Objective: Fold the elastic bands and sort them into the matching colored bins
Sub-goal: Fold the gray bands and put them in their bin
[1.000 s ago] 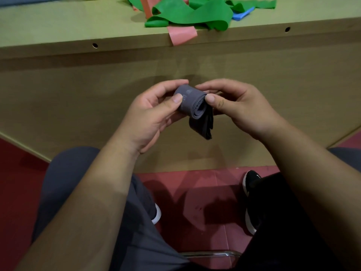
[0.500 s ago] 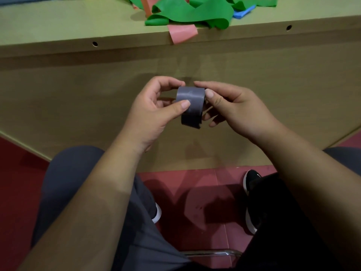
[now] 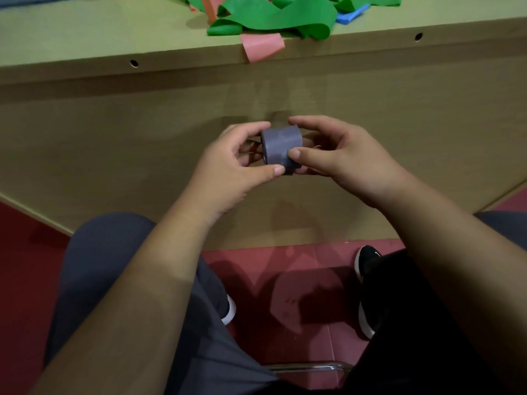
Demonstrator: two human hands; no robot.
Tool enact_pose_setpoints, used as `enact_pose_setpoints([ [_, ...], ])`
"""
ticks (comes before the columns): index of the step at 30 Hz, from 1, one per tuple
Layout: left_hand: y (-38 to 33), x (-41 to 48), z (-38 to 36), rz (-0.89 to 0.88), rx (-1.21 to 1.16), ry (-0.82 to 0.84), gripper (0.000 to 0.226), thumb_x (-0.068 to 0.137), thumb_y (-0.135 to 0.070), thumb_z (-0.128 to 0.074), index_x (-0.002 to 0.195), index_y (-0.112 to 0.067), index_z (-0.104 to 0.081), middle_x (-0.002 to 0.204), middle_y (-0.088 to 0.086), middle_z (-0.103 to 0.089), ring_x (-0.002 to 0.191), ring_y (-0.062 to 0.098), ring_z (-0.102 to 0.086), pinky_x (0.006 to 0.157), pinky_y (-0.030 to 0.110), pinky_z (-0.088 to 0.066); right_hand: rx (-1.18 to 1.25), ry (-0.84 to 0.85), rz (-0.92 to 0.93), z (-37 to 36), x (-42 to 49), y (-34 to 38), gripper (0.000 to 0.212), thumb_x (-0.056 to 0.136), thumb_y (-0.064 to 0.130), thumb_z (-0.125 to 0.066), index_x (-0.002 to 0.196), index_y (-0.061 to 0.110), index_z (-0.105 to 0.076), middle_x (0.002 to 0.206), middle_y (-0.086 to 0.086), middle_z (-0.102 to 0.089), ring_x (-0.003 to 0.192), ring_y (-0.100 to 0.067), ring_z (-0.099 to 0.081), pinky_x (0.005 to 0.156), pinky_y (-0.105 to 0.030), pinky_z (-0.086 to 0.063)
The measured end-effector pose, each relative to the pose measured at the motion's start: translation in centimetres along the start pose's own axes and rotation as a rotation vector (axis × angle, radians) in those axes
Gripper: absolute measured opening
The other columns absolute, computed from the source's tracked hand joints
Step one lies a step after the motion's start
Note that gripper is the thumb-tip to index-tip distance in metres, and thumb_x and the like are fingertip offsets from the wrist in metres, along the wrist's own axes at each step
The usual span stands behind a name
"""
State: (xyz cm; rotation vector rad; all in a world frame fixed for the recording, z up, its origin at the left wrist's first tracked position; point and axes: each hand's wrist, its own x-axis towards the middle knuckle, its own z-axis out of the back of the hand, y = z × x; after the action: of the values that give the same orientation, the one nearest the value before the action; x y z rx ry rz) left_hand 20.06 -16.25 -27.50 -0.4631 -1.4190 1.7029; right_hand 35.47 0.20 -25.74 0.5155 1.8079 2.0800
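**Grey band held rolled between both hands**

The grey elastic band (image 3: 281, 146), wound into a short fat roll, sits between the two hands in front of the table's front panel (image 3: 114, 143), below the tabletop edge. The right hand (image 3: 345, 155) pinches it from the right: the thumb tip presses the roll's near face low down, and the index finger curves over its top. The left hand (image 3: 231, 166) grips from the left, its thumb tip touching the roll's lower near corner just beside the right thumb, its index finger arching to the top left edge. The roll's axis runs roughly left to right, its ends hidden by the fingers.

Farther off, on the tabletop (image 3: 85, 32), lies a loose heap of green bands (image 3: 279, 15), with a pink band (image 3: 262, 48) hanging over the table edge and a blue one (image 3: 352, 15) beside the green. Below are the person's knees and a red floor (image 3: 299, 269).
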Motion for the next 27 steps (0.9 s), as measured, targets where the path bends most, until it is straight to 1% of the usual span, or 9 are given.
enact_pose_setpoints([
  [4,0.2,0.0,0.1,-0.003,0.040,0.013,0.075,0.068,-0.022,-0.095,0.136,-0.023,-0.063,0.136,0.000,-0.066,0.125,0.012,-0.066,0.110,0.042,-0.054,-0.010,0.001,0.015,0.3,0.2,-0.4,0.052,0.093,0.004,-0.079,0.141,0.019,-0.065,0.120,-0.023,-0.073,0.110,-0.041,-0.074,0.101,-0.048,-0.061],
  [6,0.1,0.0,0.1,-0.015,0.124,0.004,0.074,0.067,-0.030,-0.095,0.134,-0.029,-0.063,0.135,-0.005,-0.064,0.125,0.011,-0.064,0.107,0.045,-0.056,0.012,0.027,0.017,0.4,0.3,-0.6,0.053,0.093,0.002,-0.080,0.141,0.020,-0.066,0.121,-0.025,-0.072,0.110,-0.037,-0.075,0.103,-0.050,-0.060],
  [12,-0.6,-0.2,0.6,-0.072,0.386,-0.001,0.068,0.071,-0.038,-0.095,0.130,-0.041,-0.061,0.127,-0.018,-0.059,0.120,0.012,-0.056,0.099,0.033,-0.050,0.059,0.105,0.014,0.5,0.4,-0.8,0.055,0.093,-0.005,-0.075,0.142,0.015,-0.061,0.128,-0.019,-0.074,0.114,-0.030,-0.074,0.099,-0.038,-0.061],
  [16,-0.3,-0.2,0.9,-0.032,0.269,0.056,0.067,0.067,-0.035,-0.097,0.122,-0.039,-0.060,0.128,-0.009,-0.063,0.124,0.013,-0.061,0.110,0.047,-0.049,0.011,0.114,0.021,0.4,0.1,-0.6,0.055,0.092,-0.006,-0.076,0.141,0.016,-0.062,0.117,-0.015,-0.072,0.109,-0.026,-0.076,0.094,-0.030,-0.061],
  [18,-0.2,-0.3,0.9,-0.016,0.216,0.068,0.068,0.064,-0.034,-0.097,0.120,-0.038,-0.058,0.127,-0.011,-0.063,0.124,0.015,-0.063,0.111,0.052,-0.050,-0.005,0.115,0.031,0.4,0.1,-0.6,0.056,0.091,-0.006,-0.077,0.141,0.016,-0.063,0.114,-0.022,-0.067,0.111,-0.027,-0.075,0.100,-0.035,-0.061],
  [20,-0.3,-0.3,0.8,0.003,0.173,0.077,0.068,0.065,-0.029,-0.098,0.119,-0.039,-0.057,0.126,-0.013,-0.063,0.123,0.014,-0.065,0.110,0.051,-0.052,-0.008,0.120,0.039,0.3,0.2,-0.6,0.057,0.091,-0.006,-0.078,0.140,0.018,-0.063,0.127,-0.028,-0.064,0.117,-0.032,-0.074,0.106,-0.042,-0.058],
  [22,-0.4,-0.4,0.7,0.020,0.134,0.077,0.068,0.068,-0.021,-0.097,0.119,-0.039,-0.057,0.125,-0.009,-0.066,0.118,0.015,-0.068,0.105,0.051,-0.056,-0.017,0.115,0.049,0.4,0.4,-0.9,0.057,0.090,-0.005,-0.079,0.138,0.021,-0.064,0.132,-0.019,-0.062,0.118,-0.030,-0.073,0.107,-0.044,-0.057],
  [24,-0.4,-0.3,0.6,0.033,0.096,0.078,0.068,0.068,-0.019,-0.097,0.120,-0.040,-0.057,0.122,-0.002,-0.069,0.114,0.018,-0.071,0.101,0.054,-0.057,-0.022,0.117,0.062,0.5,0.6,-1.2,0.056,0.090,-0.003,-0.080,0.137,0.024,-0.065,0.137,-0.014,-0.063,0.121,-0.036,-0.071,0.109,-0.047,-0.056],
  [27,-0.2,-0.4,0.5,0.068,0.026,0.084,0.068,0.070,-0.014,-0.097,0.122,-0.035,-0.059,0.120,0.007,-0.072,0.110,0.027,-0.073,0.099,0.055,-0.060,-0.052,0.127,0.072,0.8,0.8,-1.4,0.055,0.090,0.005,-0.083,0.136,0.028,-0.066,0.130,-0.006,-0.071,0.116,-0.036,-0.071,0.108,-0.047,-0.057],
])
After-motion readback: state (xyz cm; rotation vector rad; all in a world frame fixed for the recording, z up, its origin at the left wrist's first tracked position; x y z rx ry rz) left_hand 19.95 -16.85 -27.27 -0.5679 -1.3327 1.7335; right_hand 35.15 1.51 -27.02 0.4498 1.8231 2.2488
